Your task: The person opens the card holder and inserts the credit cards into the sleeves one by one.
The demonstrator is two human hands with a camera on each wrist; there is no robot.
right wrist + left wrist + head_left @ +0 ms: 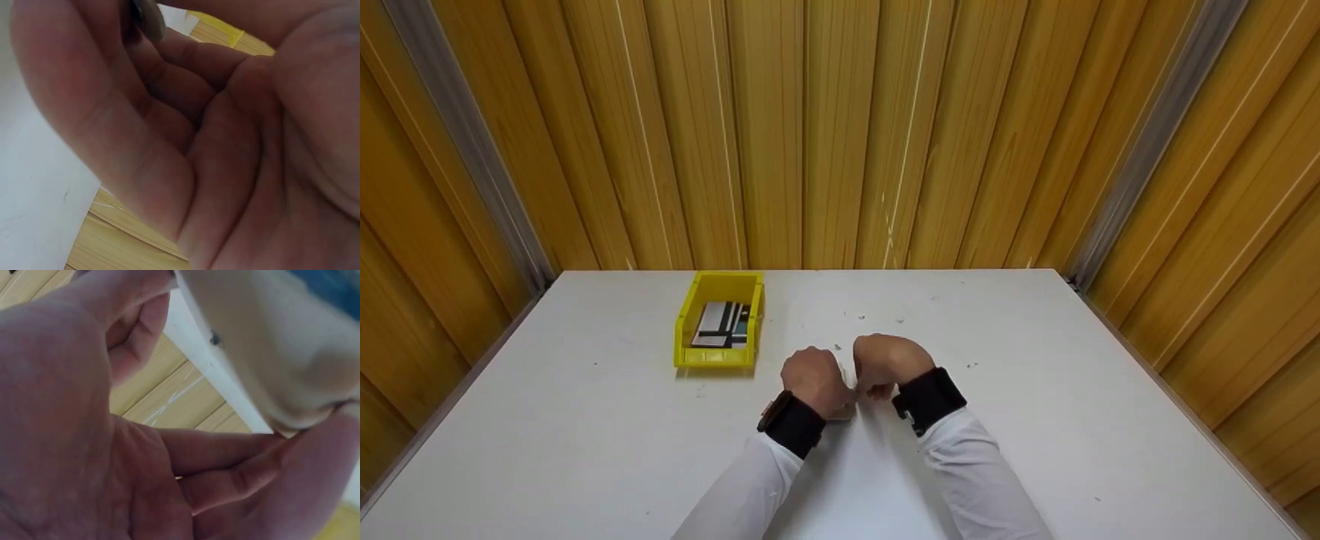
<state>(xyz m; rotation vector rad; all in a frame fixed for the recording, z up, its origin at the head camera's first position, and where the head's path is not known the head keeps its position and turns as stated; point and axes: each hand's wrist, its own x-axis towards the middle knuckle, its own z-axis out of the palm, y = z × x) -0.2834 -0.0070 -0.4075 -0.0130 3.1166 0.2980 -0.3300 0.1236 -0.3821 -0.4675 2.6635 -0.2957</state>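
In the head view my left hand [813, 381] and right hand [891, 364] meet close together over the middle of the table. My left hand grips a pale, smooth-sided item with a blue patch [259, 332] between thumb and fingers; only its near edge [844, 412] shows from above, its rest covered by the hand. Curled fingers [107, 112] fill the right wrist view. At their tips shows a small dark grey thing [151, 19], its kind not clear, pinched by thumb and fingers right beside the left hand.
A yellow bin [715, 358] stands at the back left of the white table [585, 435], holding flat cards or small boxes [721, 324] in white, black and teal. Small dark specks dot the tabletop. Yellow wood-look panels [840, 135] rise behind and at both sides.
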